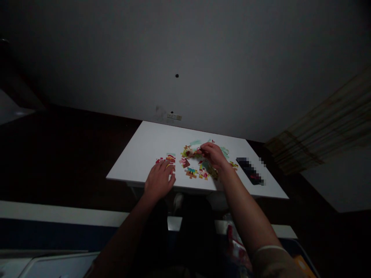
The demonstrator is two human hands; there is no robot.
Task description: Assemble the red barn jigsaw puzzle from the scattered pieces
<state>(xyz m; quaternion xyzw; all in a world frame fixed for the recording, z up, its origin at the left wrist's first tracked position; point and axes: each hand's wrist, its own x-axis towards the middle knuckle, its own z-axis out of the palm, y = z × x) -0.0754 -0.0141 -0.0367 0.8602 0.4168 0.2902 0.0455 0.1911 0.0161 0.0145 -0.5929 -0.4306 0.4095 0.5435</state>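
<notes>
Colourful jigsaw puzzle pieces lie on the white table (153, 135). My left hand (160, 179) rests with its fingers outstretched over a small cluster of red and pale puzzle pieces (171, 156), partly covering them. To the right, my right hand (215, 155) is above the loose pieces, thumb and fingers pinched on a small reddish puzzle piece (199, 149). Nearer the front edge, a piece with a blue figure (191, 172) and a pink-and-brown piece (184, 162) lie between my hands. My right hand and its shadow hide some pieces.
A dark, flat object (246, 168), partly pixelated, lies at the table's right side. Behind the table stands a grey wall with a socket strip (174, 116). A striped curtain (324, 123) hangs at the right. My legs are below the table's front edge.
</notes>
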